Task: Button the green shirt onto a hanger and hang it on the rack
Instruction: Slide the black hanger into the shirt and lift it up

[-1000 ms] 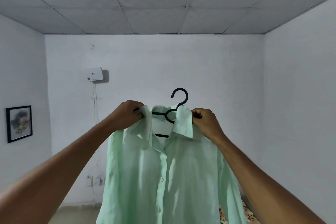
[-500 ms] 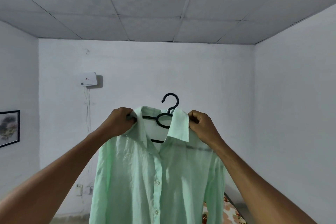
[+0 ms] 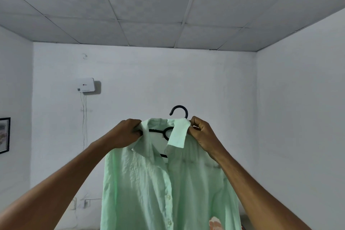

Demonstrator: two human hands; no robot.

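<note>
Green shirt (image 3: 164,183) on black hanger (image 3: 169,130), centre frame, shifted right since earlier. Left hand (image 3: 127,134) and right hand (image 3: 202,134) pinching collar/shoulders. Placket partly open; rack not visible.

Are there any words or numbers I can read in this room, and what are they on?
White wall box: a small red logo and a dark sticker, both too blurred to read.
Framed picture: no readable words.
Green shirt and black hanger: no writing visible.

Back wall: I see a white box (image 3: 85,84), cable hanging below it.
Left wall: framed picture (image 3: 4,135).
Low: sockets (image 3: 86,203).
</note>
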